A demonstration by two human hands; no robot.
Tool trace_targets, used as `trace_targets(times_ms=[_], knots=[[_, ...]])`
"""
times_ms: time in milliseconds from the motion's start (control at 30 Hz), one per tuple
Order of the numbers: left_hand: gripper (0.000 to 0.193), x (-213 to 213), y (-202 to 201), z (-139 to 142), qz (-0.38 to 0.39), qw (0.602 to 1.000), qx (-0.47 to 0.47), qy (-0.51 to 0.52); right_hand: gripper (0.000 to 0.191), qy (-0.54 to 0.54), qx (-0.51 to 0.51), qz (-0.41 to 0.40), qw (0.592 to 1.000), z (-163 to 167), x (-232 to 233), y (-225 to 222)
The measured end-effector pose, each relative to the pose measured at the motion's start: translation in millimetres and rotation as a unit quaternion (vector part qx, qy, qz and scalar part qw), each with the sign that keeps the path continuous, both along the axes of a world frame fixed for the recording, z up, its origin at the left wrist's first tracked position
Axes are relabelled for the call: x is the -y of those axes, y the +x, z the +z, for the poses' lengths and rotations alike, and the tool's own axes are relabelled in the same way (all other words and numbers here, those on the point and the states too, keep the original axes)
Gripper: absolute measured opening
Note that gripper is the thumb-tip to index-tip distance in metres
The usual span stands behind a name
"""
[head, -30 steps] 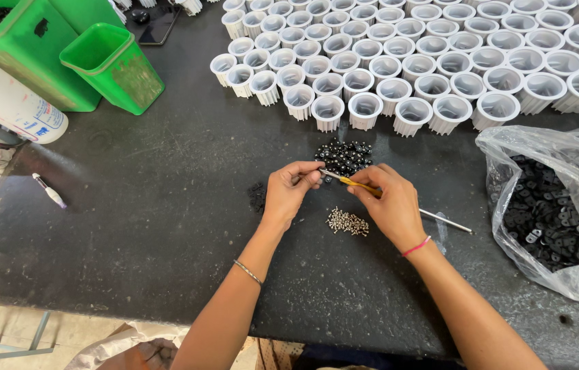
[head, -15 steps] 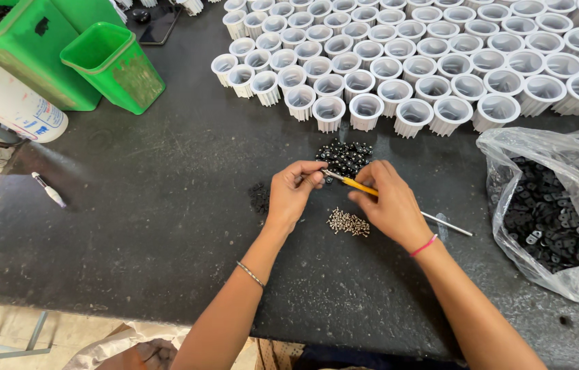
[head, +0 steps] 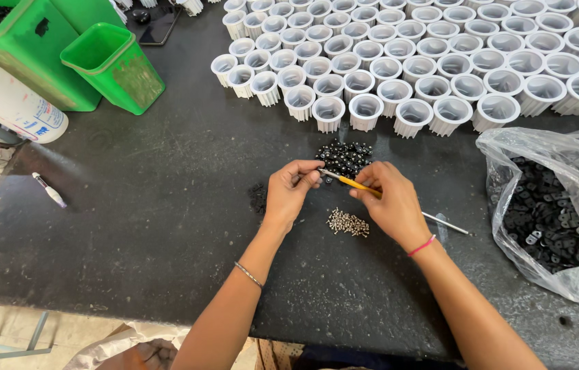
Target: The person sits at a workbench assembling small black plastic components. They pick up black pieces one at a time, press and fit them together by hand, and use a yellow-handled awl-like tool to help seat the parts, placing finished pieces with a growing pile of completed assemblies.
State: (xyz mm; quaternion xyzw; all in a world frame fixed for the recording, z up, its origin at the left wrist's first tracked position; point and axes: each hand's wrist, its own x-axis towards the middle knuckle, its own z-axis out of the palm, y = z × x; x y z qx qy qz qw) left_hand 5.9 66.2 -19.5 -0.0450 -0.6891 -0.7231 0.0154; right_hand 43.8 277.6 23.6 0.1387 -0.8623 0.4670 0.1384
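Observation:
My right hand [head: 391,204] grips a thin yellow-handled tool [head: 356,183] whose metal shaft sticks out behind the wrist. My left hand [head: 289,190] pinches a tiny part against the tool's tip; the part is too small to make out. Just beyond both hands lies a small pile of black beads [head: 345,156]. Between my wrists sits a little heap of small silver screws [head: 348,223] on the black table [head: 166,226].
Many white ribbed cups [head: 412,62] stand in rows at the back. A clear plastic bag of black parts [head: 553,212] lies at right. Green bins [head: 112,65], a white bottle [head: 8,103] and a small pen-like item [head: 49,190] are at left.
Both hands stay almost in place; the fingers shift slightly at the tool's tip.

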Motion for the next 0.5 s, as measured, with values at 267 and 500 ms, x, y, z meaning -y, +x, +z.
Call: trace_targets(times_ms=[267,500], knots=[[0.020,-1.0,-1.2,-0.4,-0.006,1.000,-0.001,0.009,0.011,0.100,0.105,-0.061,0.988,-0.3,3.7,2.3],[0.019,3.7,-2.6,-2.0,-0.002,1.000,-0.008,0.025,0.028,0.017,-0.008,-0.009,1.000,2.5,3.2,0.1]])
